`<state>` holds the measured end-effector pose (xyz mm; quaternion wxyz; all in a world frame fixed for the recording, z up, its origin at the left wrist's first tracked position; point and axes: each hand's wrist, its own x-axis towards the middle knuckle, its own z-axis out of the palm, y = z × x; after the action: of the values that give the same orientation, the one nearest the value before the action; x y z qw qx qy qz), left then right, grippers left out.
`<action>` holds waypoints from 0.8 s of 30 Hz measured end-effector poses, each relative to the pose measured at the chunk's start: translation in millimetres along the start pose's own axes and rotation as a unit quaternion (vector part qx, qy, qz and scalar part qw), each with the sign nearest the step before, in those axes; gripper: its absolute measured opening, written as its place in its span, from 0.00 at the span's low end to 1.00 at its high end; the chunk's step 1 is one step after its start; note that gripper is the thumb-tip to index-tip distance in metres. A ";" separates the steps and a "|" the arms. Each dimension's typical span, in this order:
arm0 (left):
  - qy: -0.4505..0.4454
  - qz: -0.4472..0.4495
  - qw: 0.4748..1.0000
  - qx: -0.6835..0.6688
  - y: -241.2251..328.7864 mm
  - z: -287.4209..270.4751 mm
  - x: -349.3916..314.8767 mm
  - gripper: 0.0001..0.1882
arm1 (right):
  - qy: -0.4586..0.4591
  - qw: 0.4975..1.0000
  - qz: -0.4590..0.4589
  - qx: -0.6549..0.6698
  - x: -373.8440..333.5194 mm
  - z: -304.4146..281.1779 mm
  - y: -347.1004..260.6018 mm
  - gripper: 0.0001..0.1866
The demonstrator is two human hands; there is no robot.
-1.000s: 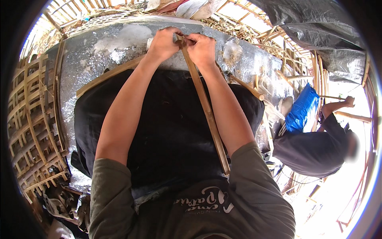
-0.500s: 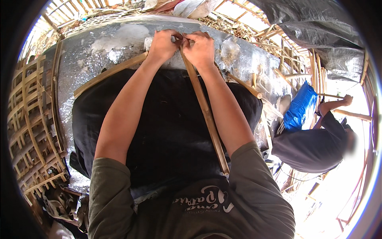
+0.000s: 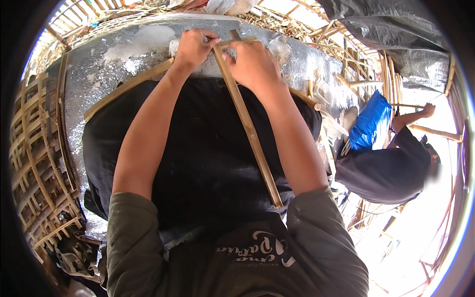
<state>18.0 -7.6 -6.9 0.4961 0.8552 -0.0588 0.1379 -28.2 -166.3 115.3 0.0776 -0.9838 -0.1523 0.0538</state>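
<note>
A long, flat bamboo strip slants from far centre down towards my lap. Its far end is pinched between the thumb and fingers of my left hand, which is closed. Just right of that end is my right hand, thumb and index finger somewhat apart. Its other fingers are hidden or blurred, so whether it grips anything is unclear. A short crosswise bamboo piece shows beyond its fingers, beside the dark end of another strip.
Black cloth spreads under my arms. Bamboo lengths lie along its far side, one to the left and one to the right. A woven bamboo panel stands left. At right are a blue bag and a bent-over person.
My hands have parted: the left went slightly left, the right moved right and nearer. The strip's far end shifted left, and the crosswise piece now shows.
</note>
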 end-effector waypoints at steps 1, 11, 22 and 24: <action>-0.003 -0.002 1.000 0.007 -1.6 -0.7 0.5 0.11 | -0.014 1.000 -0.004 -0.005 -15.5 -5.3 -5.3 0.18; -0.018 0.005 0.998 0.063 -8.6 0.3 7.6 0.14 | -0.068 0.993 0.026 -0.091 -94.5 13.5 -15.5 0.33; 0.032 0.041 0.997 0.052 -7.1 1.5 4.1 0.11 | -0.058 0.995 0.006 -0.087 -101.5 25.3 -8.5 0.34; 0.034 0.040 0.997 0.064 -9.0 2.5 4.0 0.12 | -0.055 0.995 0.004 -0.086 -101.1 27.0 -8.4 0.34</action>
<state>24.5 -5.1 -14.4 0.4358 0.8771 -0.0674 0.1904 -129.9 -185.8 98.5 -0.0159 -0.9830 -0.1564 0.0946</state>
